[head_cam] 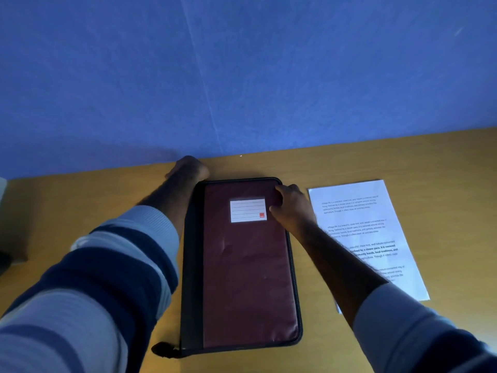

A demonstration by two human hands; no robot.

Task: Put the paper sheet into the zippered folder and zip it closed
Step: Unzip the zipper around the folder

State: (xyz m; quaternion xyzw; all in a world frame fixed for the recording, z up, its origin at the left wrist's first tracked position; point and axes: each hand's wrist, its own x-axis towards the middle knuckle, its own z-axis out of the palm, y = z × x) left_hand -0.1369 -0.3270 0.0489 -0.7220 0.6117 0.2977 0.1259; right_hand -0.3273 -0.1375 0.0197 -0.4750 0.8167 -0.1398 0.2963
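Note:
A maroon zippered folder [242, 278] with a black spine and a white label lies closed and flat on the wooden desk, its long side running away from me. My left hand [188, 169] is curled at the folder's far left corner, fingers hidden behind it. My right hand [291, 208] rests on the far right corner of the cover, fingers bent over the edge. A printed white paper sheet [376, 224] lies flat on the desk just right of the folder, partly under my right forearm.
The wooden desk [443, 170] ends at a blue wall [242, 76] right behind the folder. A dark zipper tab [164, 349] sticks out at the folder's near left corner. A pale object sits at the far left edge of the view.

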